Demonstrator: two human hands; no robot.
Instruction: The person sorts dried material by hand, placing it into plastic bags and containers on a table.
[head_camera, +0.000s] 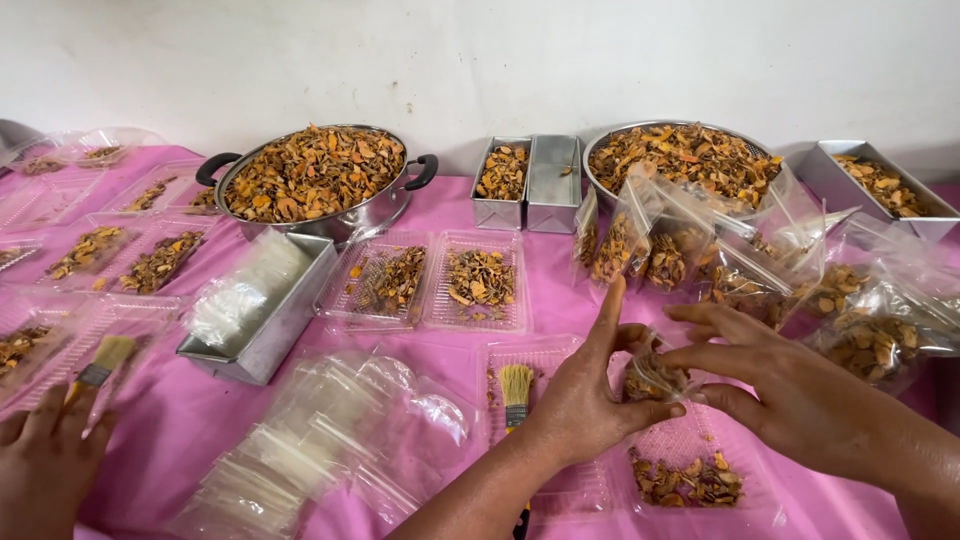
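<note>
Head view: pink table (180, 420) is crowded with pans and trays of dried orange chips. A small clear bag (652, 378) of chips is pinched between left hand (590, 390) and right hand (790, 385), fingers partly curled, above a clear tray (600, 490).

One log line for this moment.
left hand: on bag | right hand: on bag | below: tray | co-worker hand: brush

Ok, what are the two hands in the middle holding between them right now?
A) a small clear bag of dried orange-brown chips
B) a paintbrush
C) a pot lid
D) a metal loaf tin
A: the left hand and right hand pinch a small clear bag of chips above a clear plastic tray; the brush lies untouched beside them.
</note>
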